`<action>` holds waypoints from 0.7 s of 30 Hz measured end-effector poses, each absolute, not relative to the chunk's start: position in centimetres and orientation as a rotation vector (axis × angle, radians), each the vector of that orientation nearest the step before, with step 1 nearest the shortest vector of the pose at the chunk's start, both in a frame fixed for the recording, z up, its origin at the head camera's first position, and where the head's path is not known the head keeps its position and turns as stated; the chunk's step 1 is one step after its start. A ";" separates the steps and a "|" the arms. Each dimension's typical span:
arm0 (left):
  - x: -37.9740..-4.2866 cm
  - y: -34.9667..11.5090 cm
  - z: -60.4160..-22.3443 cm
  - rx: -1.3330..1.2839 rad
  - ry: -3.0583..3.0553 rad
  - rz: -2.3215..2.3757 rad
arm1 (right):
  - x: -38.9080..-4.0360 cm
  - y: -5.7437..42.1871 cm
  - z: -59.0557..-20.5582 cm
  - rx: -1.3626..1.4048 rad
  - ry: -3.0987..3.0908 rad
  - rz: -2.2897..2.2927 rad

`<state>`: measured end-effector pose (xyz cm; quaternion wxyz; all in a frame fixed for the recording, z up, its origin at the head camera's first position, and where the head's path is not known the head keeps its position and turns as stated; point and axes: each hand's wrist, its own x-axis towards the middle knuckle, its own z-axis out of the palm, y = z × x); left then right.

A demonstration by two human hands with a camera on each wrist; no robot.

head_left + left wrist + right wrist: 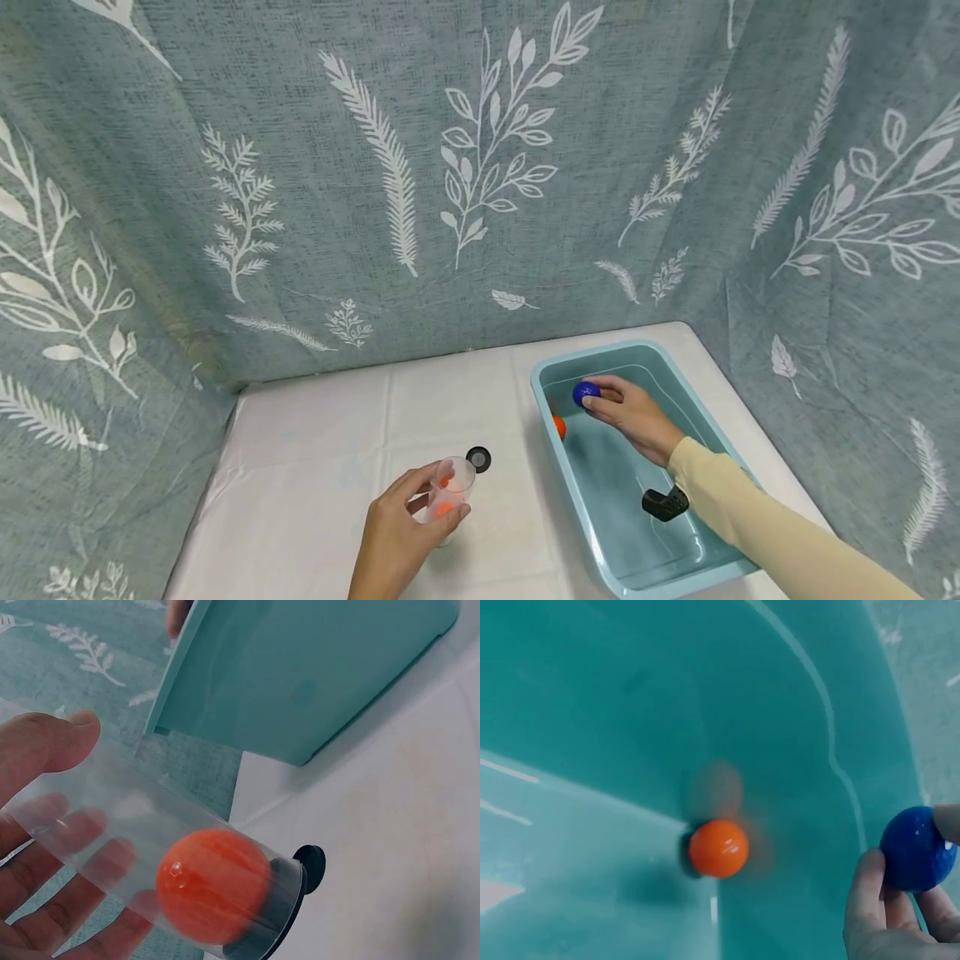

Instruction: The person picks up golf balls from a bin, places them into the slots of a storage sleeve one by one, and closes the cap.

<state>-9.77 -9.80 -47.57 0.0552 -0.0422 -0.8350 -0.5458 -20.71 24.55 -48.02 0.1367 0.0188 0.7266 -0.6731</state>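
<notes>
My left hand (408, 517) grips a clear plastic tube (142, 795) with its fingers and thumb around the side. One orange ball (214, 885) sits at the tube's dark-capped end, seen through the wall. My right hand (630, 414) pinches a blue ball (586, 393) between thumb and fingers, over the far part of the teal basin (592, 533). Another orange ball (718, 848) lies on the basin's floor against its left wall, apart from the right hand. In the right wrist view the blue ball (918, 849) shows at the fingertips.
A small round black lid (478, 459) lies on the white-covered table (315, 467) just beyond the tube. The basin's raised rim stands to the right of it. Patterned cloth (420, 167) hangs behind and at both sides. A black wrist device (665, 504) is on the right arm.
</notes>
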 end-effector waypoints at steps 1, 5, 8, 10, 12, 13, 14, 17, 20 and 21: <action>-9.8 -9.8 -47.6 -0.123 -2.537 -1.656 | -20.6 24.4 -47.7 0.038 2.102 -1.946; -9.8 -10.0 -47.5 -0.113 -2.541 -1.657 | -20.3 23.8 -46.7 -0.032 2.109 -1.928; -9.8 -10.1 -47.5 -0.108 -2.546 -1.659 | -20.1 23.4 -45.9 -0.088 2.112 -1.918; -9.8 -10.1 -47.4 -0.105 -2.549 -1.658 | -20.1 23.0 -45.3 -0.122 2.111 -1.923; -9.8 -10.1 -47.4 -0.106 -2.550 -1.656 | -20.1 22.7 -44.6 -0.157 2.111 -1.932; -9.8 -10.2 -47.3 -0.107 -2.550 -1.654 | -20.1 22.5 -44.3 -0.170 2.112 -1.934; -9.8 -10.2 -47.3 -0.109 -2.551 -1.652 | -20.1 22.3 -43.9 -0.181 2.115 -1.934; -9.8 -10.2 -47.2 -0.113 -2.549 -1.650 | -20.0 21.6 -42.9 -0.211 2.122 -1.922; -9.8 -10.3 -47.1 -0.106 -2.550 -1.649 | -19.7 20.5 -42.1 -0.250 2.103 -1.905; -9.8 -10.3 -47.1 -0.103 -2.551 -1.650 | -19.6 20.1 -41.8 -0.268 2.091 -1.901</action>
